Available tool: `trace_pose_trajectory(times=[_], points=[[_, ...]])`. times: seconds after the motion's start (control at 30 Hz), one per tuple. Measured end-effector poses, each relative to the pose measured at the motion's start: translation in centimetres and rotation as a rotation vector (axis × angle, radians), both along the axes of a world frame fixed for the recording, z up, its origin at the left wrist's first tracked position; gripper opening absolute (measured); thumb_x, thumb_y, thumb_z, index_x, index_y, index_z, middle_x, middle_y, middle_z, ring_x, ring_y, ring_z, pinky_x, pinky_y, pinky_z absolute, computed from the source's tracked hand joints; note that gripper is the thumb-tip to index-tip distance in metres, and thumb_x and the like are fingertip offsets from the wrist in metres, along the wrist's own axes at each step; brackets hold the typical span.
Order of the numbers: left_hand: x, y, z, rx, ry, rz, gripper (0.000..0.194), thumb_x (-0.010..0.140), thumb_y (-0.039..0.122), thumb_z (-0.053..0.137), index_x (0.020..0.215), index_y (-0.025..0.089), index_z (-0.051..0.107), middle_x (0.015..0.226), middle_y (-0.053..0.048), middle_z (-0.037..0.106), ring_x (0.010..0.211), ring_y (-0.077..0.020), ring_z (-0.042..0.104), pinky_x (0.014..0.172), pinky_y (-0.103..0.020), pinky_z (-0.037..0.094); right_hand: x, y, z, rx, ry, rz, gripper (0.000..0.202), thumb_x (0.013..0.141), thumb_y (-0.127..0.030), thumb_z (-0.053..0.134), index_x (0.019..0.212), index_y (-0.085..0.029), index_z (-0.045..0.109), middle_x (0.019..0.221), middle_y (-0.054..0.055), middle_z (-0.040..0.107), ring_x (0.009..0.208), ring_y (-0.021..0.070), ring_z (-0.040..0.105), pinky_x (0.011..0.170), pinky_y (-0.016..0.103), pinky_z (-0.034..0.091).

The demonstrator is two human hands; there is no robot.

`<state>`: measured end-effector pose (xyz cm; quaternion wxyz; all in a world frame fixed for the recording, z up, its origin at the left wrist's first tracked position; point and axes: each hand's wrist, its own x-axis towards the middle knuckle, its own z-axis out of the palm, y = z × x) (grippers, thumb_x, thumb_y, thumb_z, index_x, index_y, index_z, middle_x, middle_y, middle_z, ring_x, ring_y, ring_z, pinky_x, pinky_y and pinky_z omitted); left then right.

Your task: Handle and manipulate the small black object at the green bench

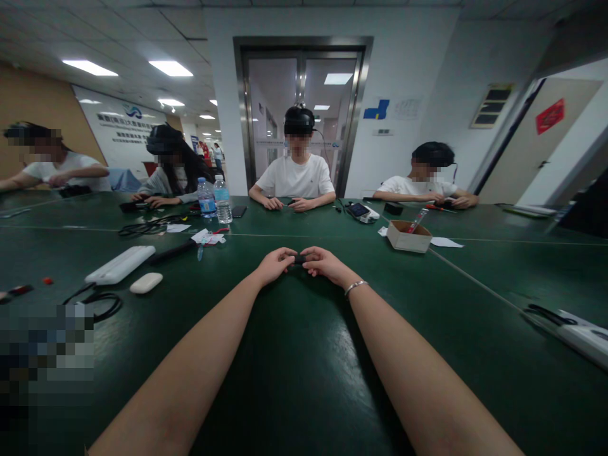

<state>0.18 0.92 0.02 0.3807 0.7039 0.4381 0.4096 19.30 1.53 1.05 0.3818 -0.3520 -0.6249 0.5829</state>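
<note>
Both my arms reach forward over the dark green table. Between my fingertips sits a small black object, too small to name its kind. From its left side, my left hand pinches it with thumb and fingers. My right hand grips the other end in the same way, and a silver bracelet circles that wrist. The hands rest low, at or just above the tabletop. My fingers cover part of the black object.
Left of me lie a white power bank, a white oval case and black cables. Two water bottles stand further back. A small wooden box is at the right, a white power strip nearer. Several people sit around the table.
</note>
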Motion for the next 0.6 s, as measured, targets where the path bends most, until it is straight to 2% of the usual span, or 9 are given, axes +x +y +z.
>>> trace_pose_trajectory(times=[0.1, 0.23, 0.4, 0.5, 0.6], points=[[-0.01, 0.08, -0.03, -0.017, 0.001, -0.017, 0.036, 0.083, 0.042, 0.044, 0.1, 0.015, 0.059, 0.069, -0.002, 0.059, 0.054, -0.0097, 0.048, 0.057, -0.023, 0.04, 0.03, 0.04, -0.03, -0.004, 0.001, 0.007, 0.03, 0.07, 0.0, 0.062, 0.096, -0.014, 0.055, 0.071, -0.002, 0.059, 0.045, 0.0038, 0.053, 0.039, 0.011, 0.045], [0.04, -0.04, 0.2, -0.042, -0.041, -0.011, 0.034, 0.076, 0.034, 0.054, 0.105, 0.015, 0.056, 0.078, -0.002, 0.059, 0.057, -0.0089, 0.049, 0.058, -0.023, 0.04, 0.06, -0.02, -0.01, -0.003, 0.006, 0.003, 0.032, 0.07, 0.0, 0.063, 0.096, -0.015, 0.055, 0.069, -0.002, 0.058, 0.045, 0.004, 0.053, 0.04, 0.011, 0.045], [0.24, -0.35, 0.63, -0.08, -0.047, -0.014, 0.033, 0.082, 0.034, 0.045, 0.104, 0.013, 0.055, 0.067, -0.001, 0.057, 0.053, -0.0094, 0.048, 0.056, -0.023, 0.038, 0.08, -0.05, 0.02, 0.001, 0.009, 0.012, 0.031, 0.07, 0.0, 0.061, 0.096, -0.014, 0.055, 0.07, -0.002, 0.059, 0.045, 0.0037, 0.053, 0.04, 0.011, 0.045], [0.25, -0.31, 0.59, -0.078, -0.049, -0.016, 0.031, 0.078, 0.031, 0.05, 0.103, 0.013, 0.056, 0.074, -0.002, 0.059, 0.055, -0.0087, 0.048, 0.056, -0.022, 0.038, 0.11, 0.12, -0.12, -0.001, 0.01, 0.01, 0.031, 0.07, 0.0, 0.062, 0.097, -0.014, 0.055, 0.071, -0.002, 0.059, 0.045, 0.0041, 0.053, 0.04, 0.011, 0.045], [0.2, -0.11, 0.38, -0.069, -0.039, -0.034, 0.033, 0.079, 0.033, 0.049, 0.103, 0.013, 0.056, 0.068, -0.001, 0.058, 0.053, -0.0088, 0.047, 0.055, -0.022, 0.038, 0.13, 0.31, -0.32, 0.001, 0.015, 0.017, 0.032, 0.069, -0.001, 0.064, 0.096, -0.014, 0.055, 0.072, -0.001, 0.06, 0.045, 0.0043, 0.053, 0.039, 0.011, 0.045]])
